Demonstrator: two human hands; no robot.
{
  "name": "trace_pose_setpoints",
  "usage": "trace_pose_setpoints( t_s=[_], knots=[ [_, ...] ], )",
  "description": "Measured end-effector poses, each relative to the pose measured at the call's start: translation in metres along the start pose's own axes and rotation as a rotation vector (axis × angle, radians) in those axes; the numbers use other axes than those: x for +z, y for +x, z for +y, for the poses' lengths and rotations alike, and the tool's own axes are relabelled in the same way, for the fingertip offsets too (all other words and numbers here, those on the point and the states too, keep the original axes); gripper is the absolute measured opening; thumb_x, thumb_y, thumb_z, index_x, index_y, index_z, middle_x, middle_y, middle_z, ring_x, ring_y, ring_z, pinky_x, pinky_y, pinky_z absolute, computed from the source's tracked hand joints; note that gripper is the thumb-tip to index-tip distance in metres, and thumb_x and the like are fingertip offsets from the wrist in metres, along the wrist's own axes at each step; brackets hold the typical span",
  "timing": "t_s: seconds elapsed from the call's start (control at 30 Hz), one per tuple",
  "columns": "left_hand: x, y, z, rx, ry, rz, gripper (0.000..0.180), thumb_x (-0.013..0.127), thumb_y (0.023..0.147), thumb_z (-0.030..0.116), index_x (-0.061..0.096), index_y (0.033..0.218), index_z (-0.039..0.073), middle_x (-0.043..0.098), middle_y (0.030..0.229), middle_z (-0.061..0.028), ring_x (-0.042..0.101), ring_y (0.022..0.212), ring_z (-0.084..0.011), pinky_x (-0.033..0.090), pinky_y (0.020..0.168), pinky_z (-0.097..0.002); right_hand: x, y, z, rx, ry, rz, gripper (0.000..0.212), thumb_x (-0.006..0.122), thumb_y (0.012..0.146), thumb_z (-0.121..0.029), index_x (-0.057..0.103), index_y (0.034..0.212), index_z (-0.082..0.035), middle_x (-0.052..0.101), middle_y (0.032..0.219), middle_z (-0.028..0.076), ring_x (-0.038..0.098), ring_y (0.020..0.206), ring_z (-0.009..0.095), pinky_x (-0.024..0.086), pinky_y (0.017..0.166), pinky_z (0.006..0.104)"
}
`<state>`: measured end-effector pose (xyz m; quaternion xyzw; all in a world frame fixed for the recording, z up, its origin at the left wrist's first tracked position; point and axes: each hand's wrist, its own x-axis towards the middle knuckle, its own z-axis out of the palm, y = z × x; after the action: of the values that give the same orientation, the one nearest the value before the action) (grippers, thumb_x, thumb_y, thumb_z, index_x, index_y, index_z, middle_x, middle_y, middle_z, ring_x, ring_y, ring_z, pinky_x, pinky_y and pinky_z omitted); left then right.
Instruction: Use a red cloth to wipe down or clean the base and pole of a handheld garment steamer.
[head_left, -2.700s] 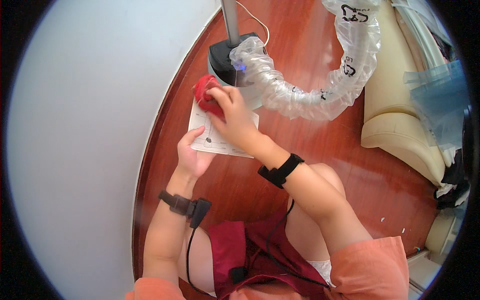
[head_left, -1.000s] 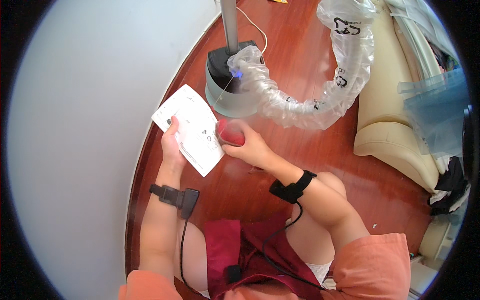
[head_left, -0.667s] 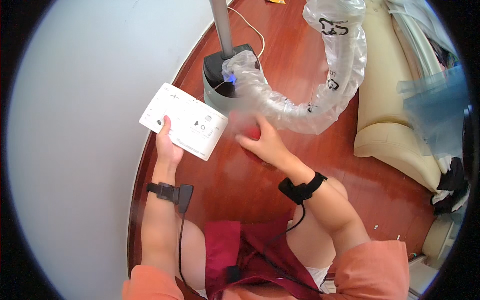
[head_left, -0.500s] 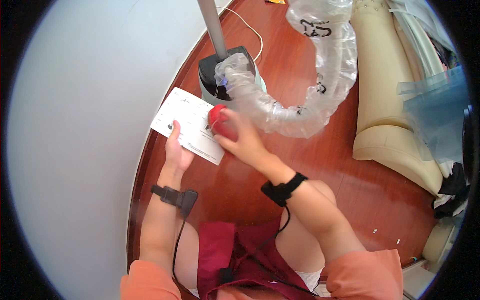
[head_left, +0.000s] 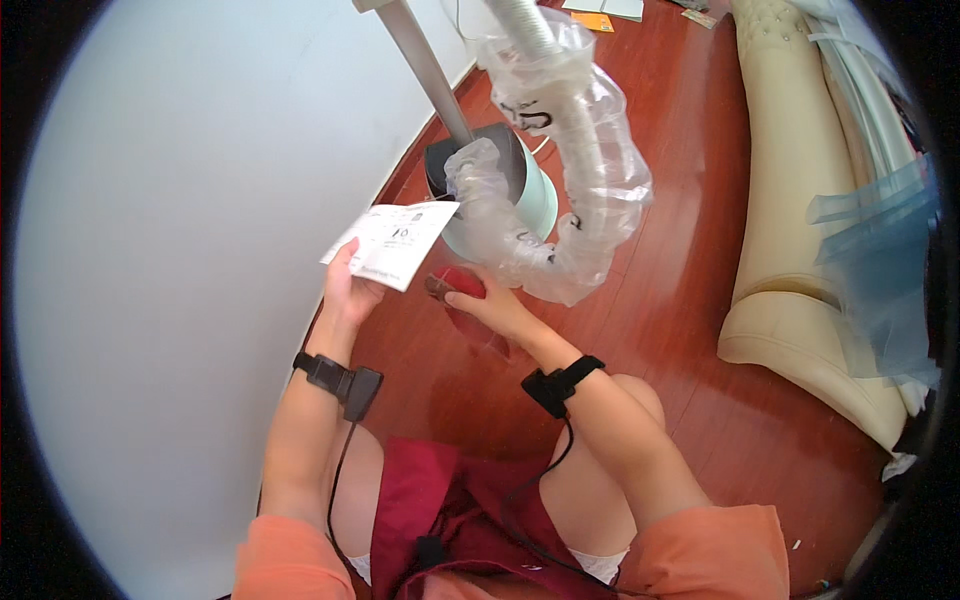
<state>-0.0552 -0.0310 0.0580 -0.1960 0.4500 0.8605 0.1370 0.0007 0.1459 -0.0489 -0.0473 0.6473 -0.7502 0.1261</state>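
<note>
My left hand point(head_left: 352, 292) grips the near-left edge of a white printed sheet point(head_left: 390, 235), with the thumb on top and the fingers underneath. The sheet is tilted above the floor. Just right of it, my right hand point(head_left: 497, 308) is closed around a rounded red thing point(head_left: 462, 281) with a grey-brown part at its left end. My fingers partly cover it, so its kind is unclear. The red thing is apart from the sheet. Black straps with small boxes and cables sit on both my forearms.
Beyond my hands stands an appliance with a grey pole point(head_left: 428, 70) and a black and pale green base point(head_left: 541, 205). Its plastic-wrapped hose point(head_left: 605, 180) loops close to my right hand. A white wall point(head_left: 180, 250) is at left; a beige sofa point(head_left: 785, 210) and blue translucent sheeting point(head_left: 880, 240) are at right.
My right hand has drawn the red thing off the sheet, toward me. The sheet has tilted and turned in my left hand. The view has shifted, so the hose appears farther left.
</note>
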Motion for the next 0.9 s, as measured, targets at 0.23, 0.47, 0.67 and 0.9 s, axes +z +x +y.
trace_pose_setpoints(
  t_s=[0.23,0.47,0.67,0.9],
  knots=[
    [0.027,0.018,0.03,-0.107,0.091,-0.226,0.025,0.042,0.076,0.015,0.05,0.095,0.0,0.048,0.063,-0.0012,0.04,0.048,-0.007,0.033,0.038,-0.0184,0.006,-0.028,-0.016,-0.053,0.003,-0.108,0.06,0.064,0.073,-0.031,0.042,0.12,-0.002,0.051,0.111,0.016,0.051,0.1,0.023,0.041,0.084,0.0319],
    [0.062,0.032,0.037,-0.072,0.182,-0.446,0.022,0.05,0.083,0.013,0.049,0.102,0.001,0.056,0.087,-0.0061,0.054,0.068,-0.0114,0.047,0.054,-0.0198,-0.003,-0.021,-0.02,0.02,0.0,-0.028,0.058,0.065,0.073,-0.026,0.042,0.12,-0.002,0.051,0.111,0.015,0.05,0.1,0.022,0.041,0.084,0.0321],
    [0.09,0.055,0.019,-0.206,0.154,-0.678,0.043,0.048,0.087,0.036,0.048,0.108,-0.001,0.059,0.098,-0.0127,0.06,0.081,-0.0159,0.052,0.074,-0.0282,-0.008,-0.028,-0.02,0.057,0.006,0.048,0.053,0.064,0.075,-0.021,0.042,0.119,-0.002,0.051,0.111,0.013,0.049,0.1,0.02,0.04,0.085,0.0313],
    [0.041,0.144,0.045,-0.18,0.304,-0.834,0.043,0.04,0.091,0.037,0.043,0.118,0.003,0.06,0.091,-0.0078,0.059,0.079,-0.0164,0.051,0.068,-0.0288,0.006,-0.038,-0.055,0.327,0.009,0.135,0.056,0.063,0.078,-0.023,0.035,0.123,-0.005,0.048,0.112,0.01,0.046,0.102,0.018,0.038,0.088,0.0314]
  ],
)
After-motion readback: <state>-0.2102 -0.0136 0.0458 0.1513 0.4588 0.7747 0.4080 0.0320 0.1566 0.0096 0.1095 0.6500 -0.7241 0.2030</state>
